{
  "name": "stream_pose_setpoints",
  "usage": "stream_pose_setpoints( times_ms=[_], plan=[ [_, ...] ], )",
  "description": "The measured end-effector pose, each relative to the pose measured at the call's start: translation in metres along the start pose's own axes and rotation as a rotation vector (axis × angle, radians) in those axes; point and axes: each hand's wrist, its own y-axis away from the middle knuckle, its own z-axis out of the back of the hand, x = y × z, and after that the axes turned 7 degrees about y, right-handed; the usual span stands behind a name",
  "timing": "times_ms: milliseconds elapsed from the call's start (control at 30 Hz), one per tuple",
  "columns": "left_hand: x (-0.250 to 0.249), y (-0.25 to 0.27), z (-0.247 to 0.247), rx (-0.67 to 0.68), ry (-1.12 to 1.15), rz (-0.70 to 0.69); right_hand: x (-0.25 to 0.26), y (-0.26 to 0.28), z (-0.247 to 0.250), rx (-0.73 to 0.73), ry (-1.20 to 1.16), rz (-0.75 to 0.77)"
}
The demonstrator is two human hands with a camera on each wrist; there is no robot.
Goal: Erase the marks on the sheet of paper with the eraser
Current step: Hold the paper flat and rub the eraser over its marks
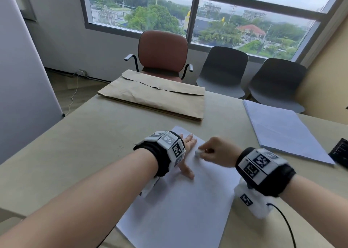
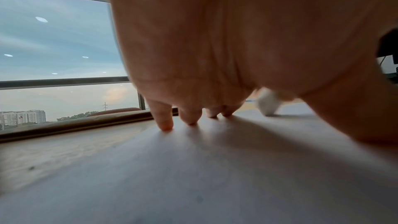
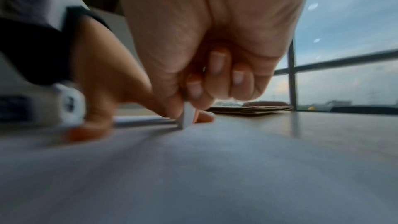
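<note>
On the near part of the tan table (image 1: 79,134) lies the white sheet of paper (image 1: 180,200), set at a slant, its far corner under both hands. The left hand (image 1: 188,144) lies with fingers (image 2: 164,122) straight and spread, fingertips down on the sheet's far left part, probably to pin the paper so that rubbing does not drag or crease it. Just to its right, the right hand (image 1: 216,151) pinches the small white eraser (image 1: 198,152) between thumb and curled fingers (image 3: 217,67). The eraser sticks out below the fingertips with its lower edge on the paper, which leaves the rubbing end free of the grip. No marks can be made out on the sheet; it is too pale and blurred to judge how much is left. Farther off lie a brown envelope (image 1: 154,97) and, to the right, a stack of paper (image 1: 282,131).
</note>
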Motion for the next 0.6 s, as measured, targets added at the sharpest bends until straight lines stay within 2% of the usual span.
stream_pose_setpoints(
  times_ms=[67,133,333,500,600],
  plan=[
    [0.001,-0.002,-0.002,0.011,-0.008,0.007,0.008,0.018,-0.004,0.093,-0.036,0.082],
    [0.001,-0.001,0.000,0.019,-0.008,0.010,0.008,0.023,-0.003,0.134,-0.025,0.102],
    [-0.004,0.005,0.003,0.012,0.007,0.006,-0.010,-0.010,0.005,-0.038,-0.006,-0.049],
    [-0.002,0.002,0.003,0.025,0.003,0.012,0.008,0.024,-0.004,0.126,-0.034,0.108],
    [-0.004,0.005,0.005,0.028,0.015,0.010,0.002,0.012,0.005,0.051,-0.026,0.042]
  ],
)
